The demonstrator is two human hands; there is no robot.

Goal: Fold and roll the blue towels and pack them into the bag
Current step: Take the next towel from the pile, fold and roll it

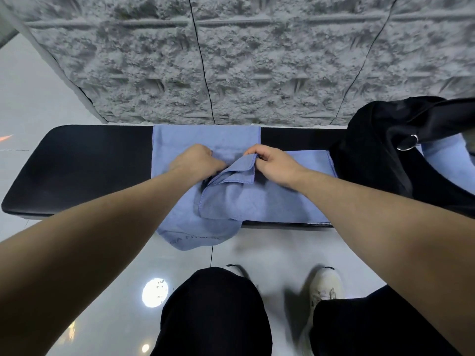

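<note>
Head view. A blue towel (226, 201) lies across a black bench (77, 170), with one end draped over the near edge toward the person's knees and faint lettering visible on the hanging part. The left hand (195, 159) is curled over the cloth, its fingers closed down into the fabric; exactly what they pinch is hidden by the hand itself. Just to its right, the right hand (272, 165) pinches a raised hem of the same towel between thumb and fingertips, so that a doubled flap stands up between the two hands and falls back toward the person.

Beyond both hands, a further stretch of towel lies flat, reaching the far edge of the bench. Outward from the right hand, a flat blue layer (311, 165) runs along the bench toward the black bag (372, 150); whether this is a second towel or part of the first cannot be told. The bag sits well to the right of the right hand, its mouth open, with pale blue cloth (447, 160) showing inside, beside a metal ring (408, 142).

Progress, as a judgement: the blue cloth in the bag suggests that at least one towel is already packed. The towel in hand appears to be at the folding stage; no roll has formed yet. Rolling and packing it remain.
</note>
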